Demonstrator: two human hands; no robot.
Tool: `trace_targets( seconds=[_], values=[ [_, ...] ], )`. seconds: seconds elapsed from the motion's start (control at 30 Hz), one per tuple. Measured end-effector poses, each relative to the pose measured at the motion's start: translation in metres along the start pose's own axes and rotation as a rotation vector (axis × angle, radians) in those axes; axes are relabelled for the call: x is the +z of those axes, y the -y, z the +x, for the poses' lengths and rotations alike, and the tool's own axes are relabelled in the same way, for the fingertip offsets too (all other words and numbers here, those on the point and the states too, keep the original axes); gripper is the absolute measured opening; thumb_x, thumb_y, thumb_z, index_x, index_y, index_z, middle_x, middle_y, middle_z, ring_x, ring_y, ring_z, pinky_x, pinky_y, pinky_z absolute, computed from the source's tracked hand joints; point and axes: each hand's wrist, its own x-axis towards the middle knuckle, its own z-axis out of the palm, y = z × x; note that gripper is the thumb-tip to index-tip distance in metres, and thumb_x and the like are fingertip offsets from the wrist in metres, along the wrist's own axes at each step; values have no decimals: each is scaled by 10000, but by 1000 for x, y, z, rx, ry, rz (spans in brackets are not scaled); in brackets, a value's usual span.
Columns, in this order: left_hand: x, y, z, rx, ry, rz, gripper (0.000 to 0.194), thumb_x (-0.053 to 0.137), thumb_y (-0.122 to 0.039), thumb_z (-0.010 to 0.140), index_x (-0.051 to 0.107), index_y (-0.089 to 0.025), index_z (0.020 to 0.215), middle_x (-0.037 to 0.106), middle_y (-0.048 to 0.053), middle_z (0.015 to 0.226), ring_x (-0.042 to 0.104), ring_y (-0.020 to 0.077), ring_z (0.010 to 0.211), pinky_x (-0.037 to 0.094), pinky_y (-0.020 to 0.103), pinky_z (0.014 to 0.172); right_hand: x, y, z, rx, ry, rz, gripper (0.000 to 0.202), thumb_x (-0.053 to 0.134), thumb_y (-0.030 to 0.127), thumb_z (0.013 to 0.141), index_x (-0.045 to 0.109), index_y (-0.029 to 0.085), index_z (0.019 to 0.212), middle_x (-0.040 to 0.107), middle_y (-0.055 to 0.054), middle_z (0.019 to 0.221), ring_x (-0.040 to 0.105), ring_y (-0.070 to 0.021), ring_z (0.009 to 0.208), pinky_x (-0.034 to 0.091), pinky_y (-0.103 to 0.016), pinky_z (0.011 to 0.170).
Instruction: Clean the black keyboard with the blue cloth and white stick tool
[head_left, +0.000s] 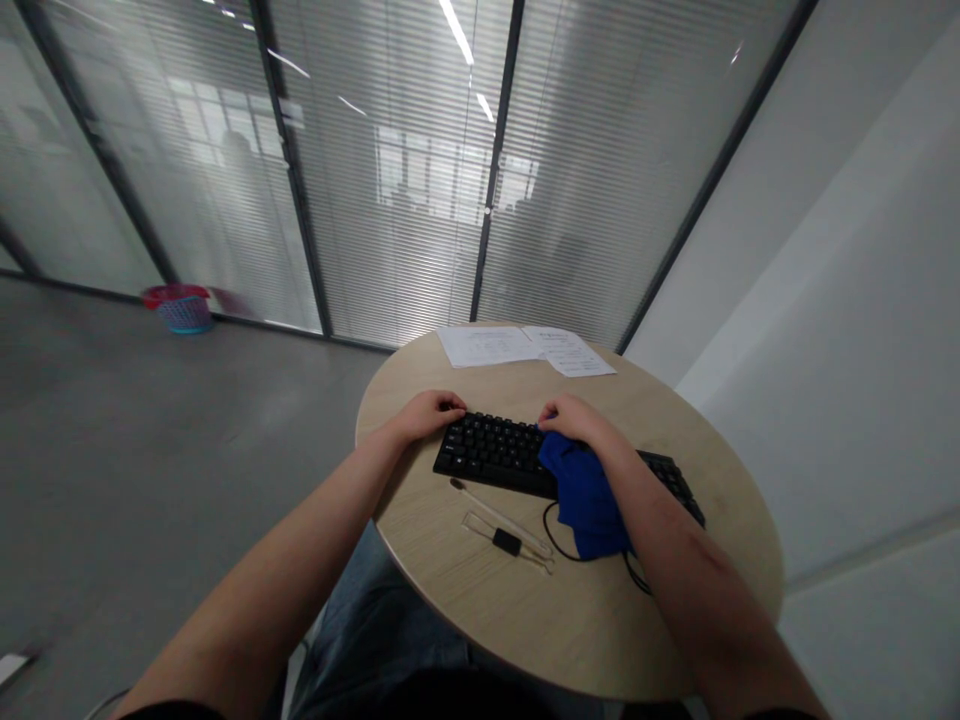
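A black keyboard (495, 450) lies on the round wooden table (465, 600). At its upper left corner is my left hand (433, 412), fingers closed on the keyboard's edge. My right hand (571, 416) is over the upper middle of the keyboard, its fingers pinched on a blue cloth (589, 500). The cloth hangs down across the keys and onto the table, and my right forearm covers part of the keyboard's right side. Below the keyboard lie a brush with a dark head (456, 484) and a wire tool with a black block (506, 542).
Two printed paper sheets (487, 346) lie at the table's far edge. A black cable (556, 540) curls out beside the cloth. A red and blue basket (186, 310) stands on the floor at the left, by a glass partition with blinds. A white wall rises at the right.
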Motion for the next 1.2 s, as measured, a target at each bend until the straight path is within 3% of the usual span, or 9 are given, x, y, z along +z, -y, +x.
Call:
trace_targets(
  seconds=[0.4,0.77,1.2],
  values=[
    [0,-1,0,1,4,-8,350,597,-458,826,746,-178,974,764,59,972,693,235,905,521,329,843,6,1,5,57,-39,-49,164,689,263,806,789,203,921,754,-38,934,663,-121,845,417,-181,716],
    [1,2,0,12,2,-4,349,585,-457,830,744,-179,970,763,62,949,693,236,883,518,340,838,-1,7,-2,35,-6,-115,129,728,261,763,792,218,866,750,-36,898,655,-131,838,414,-192,721],
    [-1,-2,-1,-1,1,-5,365,584,-473,818,747,-181,962,765,63,952,694,241,891,525,334,833,1,5,2,57,-41,-85,152,703,285,802,787,211,905,752,-39,930,663,-132,862,415,-187,721]
  ],
)
